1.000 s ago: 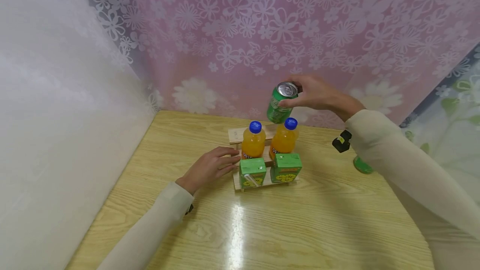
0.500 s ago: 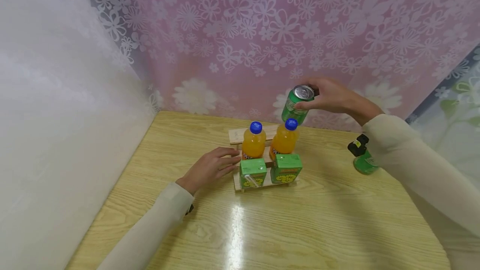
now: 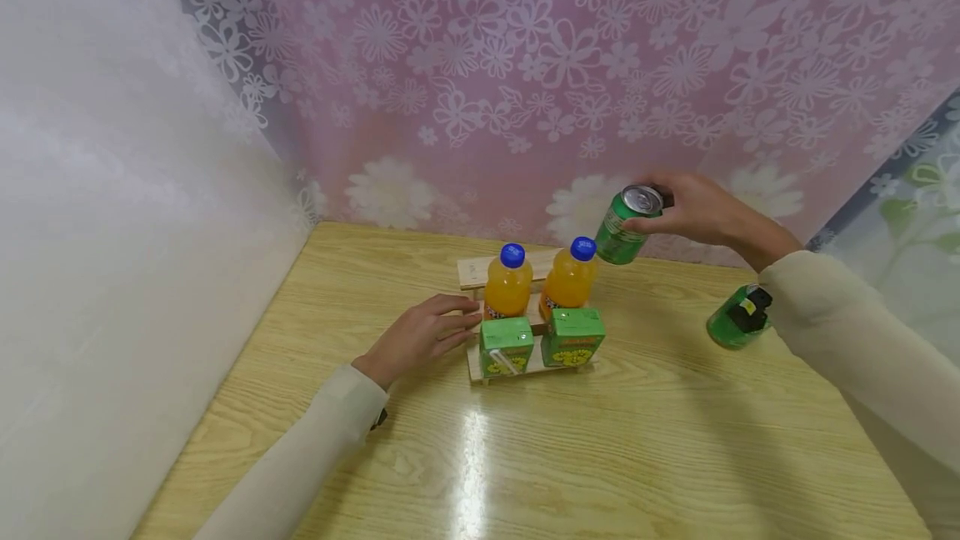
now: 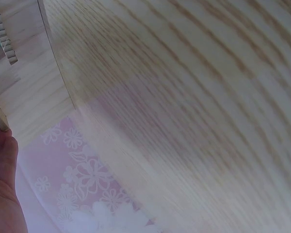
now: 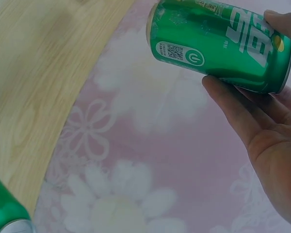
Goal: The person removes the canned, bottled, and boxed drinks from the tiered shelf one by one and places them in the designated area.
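My right hand (image 3: 701,211) grips a green soda can (image 3: 622,233) near its top, holding it up behind and to the right of a small wooden tiered rack (image 3: 473,272). In the right wrist view the fingers (image 5: 233,104) lie along the printed side of the can. My left hand (image 3: 420,336) rests at the rack's left side, fingers straight, with fingertips at the edge of a wooden step. Two orange juice bottles (image 3: 507,286) with blue caps stand on the middle step, and two green drink cartons (image 3: 573,338) on the front one.
A second green can (image 3: 731,325) stands on the wooden table (image 3: 637,448) to the right, partly hidden by the black wrist camera (image 3: 752,309). A pink flowered curtain (image 3: 480,90) hangs right behind the table. A white surface (image 3: 150,215) borders the left.
My right hand has carried the can rightward and somewhat lower, from above the rack's back step to beyond its right end. My left hand stays in place.
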`<state>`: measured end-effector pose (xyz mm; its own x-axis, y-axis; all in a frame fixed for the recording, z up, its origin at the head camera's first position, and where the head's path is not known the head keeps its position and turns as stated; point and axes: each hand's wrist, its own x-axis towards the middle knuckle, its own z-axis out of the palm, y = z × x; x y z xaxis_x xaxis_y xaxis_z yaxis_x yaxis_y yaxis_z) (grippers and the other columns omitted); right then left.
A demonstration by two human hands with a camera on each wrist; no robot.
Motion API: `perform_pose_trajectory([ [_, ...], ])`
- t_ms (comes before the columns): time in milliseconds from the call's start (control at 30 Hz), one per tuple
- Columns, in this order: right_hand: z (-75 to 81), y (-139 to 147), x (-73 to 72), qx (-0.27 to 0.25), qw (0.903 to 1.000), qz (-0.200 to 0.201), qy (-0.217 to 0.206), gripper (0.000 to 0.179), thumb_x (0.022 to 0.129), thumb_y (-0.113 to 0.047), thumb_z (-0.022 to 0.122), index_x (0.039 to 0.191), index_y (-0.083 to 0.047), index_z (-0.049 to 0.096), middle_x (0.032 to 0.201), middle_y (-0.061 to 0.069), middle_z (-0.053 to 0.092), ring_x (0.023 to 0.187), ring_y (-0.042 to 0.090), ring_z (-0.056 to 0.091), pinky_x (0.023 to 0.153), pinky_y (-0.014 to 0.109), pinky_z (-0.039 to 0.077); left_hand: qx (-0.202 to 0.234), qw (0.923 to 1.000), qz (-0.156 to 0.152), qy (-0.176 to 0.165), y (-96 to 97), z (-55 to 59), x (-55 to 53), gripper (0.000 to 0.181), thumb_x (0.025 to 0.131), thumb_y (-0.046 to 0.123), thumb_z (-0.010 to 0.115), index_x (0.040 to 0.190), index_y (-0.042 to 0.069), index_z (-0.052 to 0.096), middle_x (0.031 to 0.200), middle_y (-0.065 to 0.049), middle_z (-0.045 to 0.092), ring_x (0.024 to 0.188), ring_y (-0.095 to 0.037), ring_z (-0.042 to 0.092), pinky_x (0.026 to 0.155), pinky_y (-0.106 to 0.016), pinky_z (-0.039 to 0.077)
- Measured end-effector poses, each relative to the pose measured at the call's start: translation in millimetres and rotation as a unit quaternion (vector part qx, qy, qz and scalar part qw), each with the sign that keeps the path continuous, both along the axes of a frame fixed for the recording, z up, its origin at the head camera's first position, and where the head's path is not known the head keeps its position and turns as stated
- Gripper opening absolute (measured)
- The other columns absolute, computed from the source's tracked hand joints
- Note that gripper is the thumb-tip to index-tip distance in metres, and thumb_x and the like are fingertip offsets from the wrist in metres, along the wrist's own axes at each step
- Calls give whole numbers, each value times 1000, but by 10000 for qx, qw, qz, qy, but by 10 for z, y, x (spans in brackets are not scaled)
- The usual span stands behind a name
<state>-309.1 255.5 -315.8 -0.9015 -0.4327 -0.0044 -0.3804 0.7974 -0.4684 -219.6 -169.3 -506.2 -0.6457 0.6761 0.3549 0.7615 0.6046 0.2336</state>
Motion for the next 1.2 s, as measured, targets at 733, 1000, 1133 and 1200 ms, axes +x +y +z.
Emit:
perform_pose_trajectory([
  [733,-355,522,94,498,9971,-558,-102,82,98,-49,80,157,0,51,142,34,63,126,52,64,97,71,56,39,9999,-60,119,-9,-24,-20,37,103,21,78,140,15,76,147,-5,71,136,-23,66,115,-37,58],
  [1000,-463,679,153,692,9955,-635,-159,85,97,-55,79,157,-1,52,141,35,64,122,51,67,93,70,57,114,9998,-52,178,-15,-39,-20,37,102,20,79,139,15,77,147,-5,71,135,-22,66,114,-37,58],
  [1133,-539,754,171,713,9952,-627,-239,87,98,-55,78,158,1,50,143,36,62,125,55,64,94,71,57,149,9997,-57,162,-9,-41,-18,37,102,19,79,138,14,77,146,-6,71,135,-22,67,114,-37,59],
  [1200,-578,789,181,727,9950,-631,-265,87,98,-55,78,157,2,50,143,36,62,124,55,65,92,70,58,170,9997,-51,142,-6,-43,-18,37,102,19,79,138,15,77,146,-6,71,135,-22,67,114,-37,59],
])
